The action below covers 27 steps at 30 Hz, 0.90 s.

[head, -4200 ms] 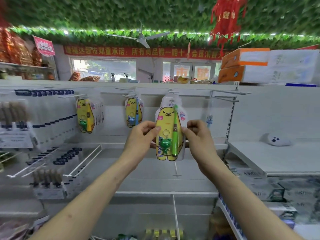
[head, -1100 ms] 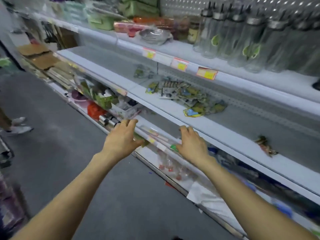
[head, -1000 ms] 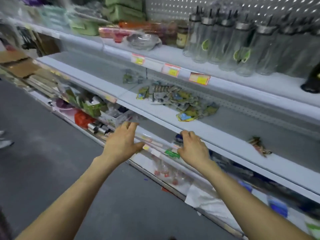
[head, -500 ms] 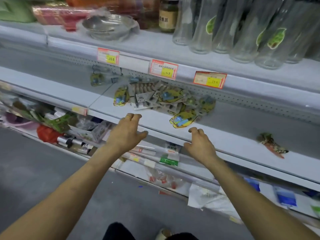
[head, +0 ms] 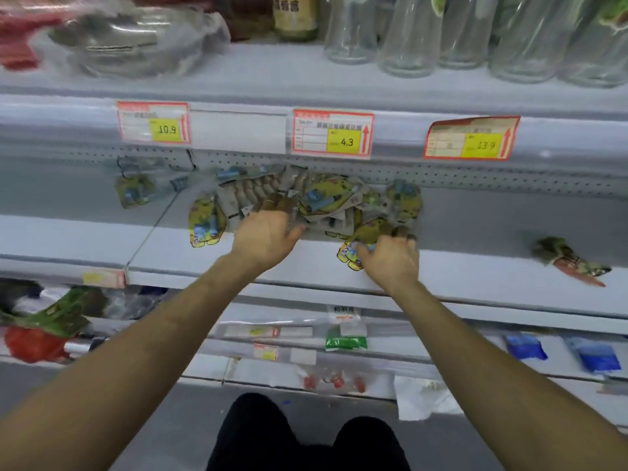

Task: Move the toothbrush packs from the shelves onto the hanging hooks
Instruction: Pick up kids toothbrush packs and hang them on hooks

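Left hand now reaches over the grey shelf.

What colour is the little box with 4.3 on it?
Yellow, on the red-edged price tag; head view.

I am watching the toothbrush packs lying in a heap at the back of the middle shelf. The left hand is reaching over the heap's left part. The right hand is lying over the front right pack. Glass bottles are standing on the upper shelf.
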{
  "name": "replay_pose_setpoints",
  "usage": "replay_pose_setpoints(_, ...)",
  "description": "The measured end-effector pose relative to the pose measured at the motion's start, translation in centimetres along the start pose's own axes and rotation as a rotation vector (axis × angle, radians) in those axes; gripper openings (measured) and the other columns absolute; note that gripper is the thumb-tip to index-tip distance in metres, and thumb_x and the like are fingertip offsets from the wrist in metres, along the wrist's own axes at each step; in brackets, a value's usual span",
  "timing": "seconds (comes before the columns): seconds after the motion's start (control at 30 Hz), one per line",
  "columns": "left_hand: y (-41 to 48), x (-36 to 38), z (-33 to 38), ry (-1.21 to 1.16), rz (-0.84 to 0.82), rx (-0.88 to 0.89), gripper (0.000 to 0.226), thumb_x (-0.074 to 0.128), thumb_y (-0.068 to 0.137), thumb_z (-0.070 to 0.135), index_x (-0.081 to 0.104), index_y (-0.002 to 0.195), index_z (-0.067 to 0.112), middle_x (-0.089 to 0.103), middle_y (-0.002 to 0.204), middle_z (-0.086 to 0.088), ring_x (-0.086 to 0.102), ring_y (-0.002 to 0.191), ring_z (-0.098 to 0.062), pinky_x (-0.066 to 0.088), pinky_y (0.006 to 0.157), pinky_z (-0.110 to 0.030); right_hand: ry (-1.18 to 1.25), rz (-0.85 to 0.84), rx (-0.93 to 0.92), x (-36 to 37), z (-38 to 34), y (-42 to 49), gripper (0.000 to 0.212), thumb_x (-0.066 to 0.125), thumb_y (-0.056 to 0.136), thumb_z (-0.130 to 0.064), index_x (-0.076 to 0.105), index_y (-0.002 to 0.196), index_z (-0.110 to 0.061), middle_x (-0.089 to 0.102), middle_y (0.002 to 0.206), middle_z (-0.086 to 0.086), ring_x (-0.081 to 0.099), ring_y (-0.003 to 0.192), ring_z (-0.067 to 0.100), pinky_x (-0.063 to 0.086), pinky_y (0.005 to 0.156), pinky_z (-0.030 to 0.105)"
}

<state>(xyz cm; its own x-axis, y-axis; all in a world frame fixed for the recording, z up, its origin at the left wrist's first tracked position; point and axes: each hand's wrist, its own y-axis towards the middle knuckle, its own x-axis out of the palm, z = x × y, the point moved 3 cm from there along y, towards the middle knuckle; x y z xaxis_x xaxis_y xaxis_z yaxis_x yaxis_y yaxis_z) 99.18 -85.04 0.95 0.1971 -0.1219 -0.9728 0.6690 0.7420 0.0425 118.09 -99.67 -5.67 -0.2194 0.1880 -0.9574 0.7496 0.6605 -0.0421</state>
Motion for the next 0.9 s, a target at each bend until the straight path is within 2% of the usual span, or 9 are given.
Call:
replay_pose_setpoints(0.07, 1.7, 0.4, 0.4, -0.026, 0.007, 0.028, 0.051, 0.055, 0.103, 0.041, 0.048, 0.148, 0.017, 0.057, 0.138, -0.019, 0.056, 0.123, -0.042, 0.052, 0.092, -0.046, -0.017, -0.013, 0.039, 0.2, 0.4, 0.1, 0.065, 0.055, 0.097, -0.067, 0.066, 0.125, -0.009, 0.058, 0.133, 0.021, 0.047, 0.125, 0.041, 0.040, 0.103, 0.043)
replay_pose_setpoints(0.13, 3.4, 0.8, 1.0, -0.056, 0.029, 0.062, 0.052, 0.056, 0.103, 0.037, 0.047, 0.150, 0.016, 0.051, 0.147, -0.019, 0.050, 0.131, -0.041, 0.046, 0.099, -0.045, 0.025, -0.043, 0.066, 0.0, 1.3, -0.1, 0.066, 0.062, 0.094, -0.064, 0.061, 0.132, -0.010, 0.052, 0.140, 0.021, 0.043, 0.130, 0.041, 0.038, 0.106, 0.044)
replay_pose_setpoints(0.23, 6.4, 1.7, 1.8, -0.014, 0.048, 0.103, 0.057, 0.056, 0.103, 0.042, 0.047, 0.150, 0.012, 0.048, 0.151, -0.022, 0.042, 0.139, -0.043, 0.041, 0.110, -0.050, 0.112, -0.114, 0.086, -0.7, 3.2, 0.2, 0.063, 0.073, 0.088, -0.049, 0.056, 0.135, -0.011, 0.047, 0.141, 0.021, 0.042, 0.132, 0.040, 0.039, 0.107, 0.042)
replay_pose_setpoints(0.37, 9.5, 3.2, 2.2, 0.021, -0.020, 0.087, 0.066, 0.049, 0.103, 0.053, 0.038, 0.155, 0.013, 0.046, 0.155, -0.024, 0.035, 0.144, -0.046, 0.032, 0.117, -0.055, 0.227, -0.142, 0.122, -1.7, 5.8, 0.6, 0.073, 0.080, 0.082, -0.024, 0.046, 0.146, -0.014, 0.044, 0.140, 0.021, 0.041, 0.132, 0.041, 0.043, 0.104, 0.038)
replay_pose_setpoints(0.43, 10.4, 3.8, 2.2, 0.041, -0.074, 0.076, 0.070, 0.044, 0.104, 0.056, 0.031, 0.158, 0.014, 0.043, 0.158, -0.024, 0.038, 0.143, -0.047, 0.033, 0.116, -0.056, 0.278, -0.139, 0.136, -1.9, 6.6, 0.7, 0.077, 0.081, 0.080, -0.017, 0.046, 0.149, -0.014, 0.047, 0.138, 0.021, 0.044, 0.132, 0.040, 0.046, 0.105, 0.038)
replay_pose_setpoints(0.53, 11.0, 4.3, 2.0, 0.080, -0.098, 0.082, 0.072, 0.047, 0.104, 0.054, 0.027, 0.160, 0.014, 0.040, 0.160, -0.023, 0.037, 0.144, -0.046, 0.032, 0.115, -0.057, 0.378, -0.113, 0.146, -1.9, 7.2, 0.6, 0.075, 0.084, 0.079, -0.016, 0.048, 0.145, -0.013, 0.050, 0.138, 0.019, 0.047, 0.132, 0.038, 0.050, 0.108, 0.046)
replay_pose_setpoints(0.63, 11.2, 4.5, 1.9, 0.034, -0.083, 0.088, 0.067, 0.054, 0.101, 0.048, 0.034, 0.156, 0.016, 0.044, 0.156, -0.022, 0.040, 0.141, -0.046, 0.035, 0.114, -0.057, 0.413, -0.077, 0.149, -1.5, 7.3, 0.3, 0.076, 0.085, 0.082, -0.022, 0.046, 0.146, -0.011, 0.047, 0.142, 0.018, 0.040, 0.138, 0.037, 0.042, 0.114, 0.043)
replay_pose_setpoints(0.77, 10.4, 4.2, 2.2, -0.087, -0.014, 0.073, 0.067, 0.070, 0.092, 0.042, 0.045, 0.149, 0.015, 0.053, 0.146, -0.021, 0.051, 0.130, -0.044, 0.046, 0.106, -0.052, 0.354, -0.028, 0.157, -0.9, 6.4, -0.1, 0.081, 0.087, 0.082, -0.038, 0.045, 0.145, -0.006, 0.045, 0.144, 0.019, 0.034, 0.140, 0.037, 0.036, 0.113, 0.039)
replay_pose_setpoints(0.9, 9.5, 4.0, 1.8, -0.234, -0.025, 0.032, 0.076, 0.082, 0.084, 0.030, 0.047, 0.148, 0.011, 0.056, 0.143, -0.021, 0.057, 0.126, -0.042, 0.052, 0.098, -0.043, 0.403, -0.012, 0.185, -0.4, 5.2, 0.2, 0.071, 0.089, 0.081, -0.026, 0.049, 0.136, -0.005, 0.047, 0.139, 0.020, 0.040, 0.135, 0.039, 0.042, 0.106, 0.042)
